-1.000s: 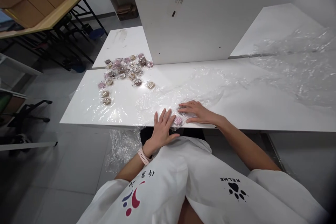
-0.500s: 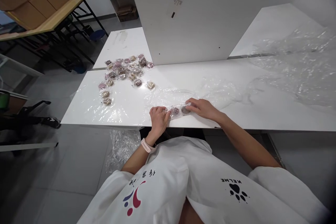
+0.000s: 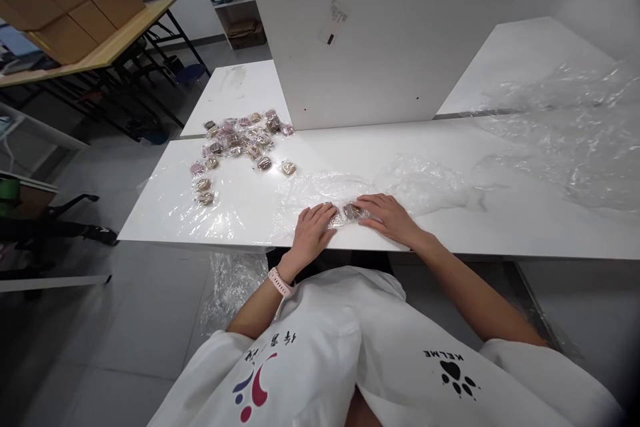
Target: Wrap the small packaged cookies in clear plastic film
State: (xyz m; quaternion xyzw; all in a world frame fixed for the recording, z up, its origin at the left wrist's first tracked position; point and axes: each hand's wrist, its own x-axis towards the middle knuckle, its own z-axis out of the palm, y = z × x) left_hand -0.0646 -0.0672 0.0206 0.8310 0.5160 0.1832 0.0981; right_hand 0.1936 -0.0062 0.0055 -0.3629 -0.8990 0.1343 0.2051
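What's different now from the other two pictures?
Since the first picture, the two little packets between the hands have moved away from the near edge of the table. Since the second, the left hand has slid toward the right hand, covering part of one packet. The pile of packets hasn't moved.

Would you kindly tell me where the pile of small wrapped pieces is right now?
In the head view, the pile lies toward the left of the white table, beyond the left hand and beside the lower left corner of the upright panel.
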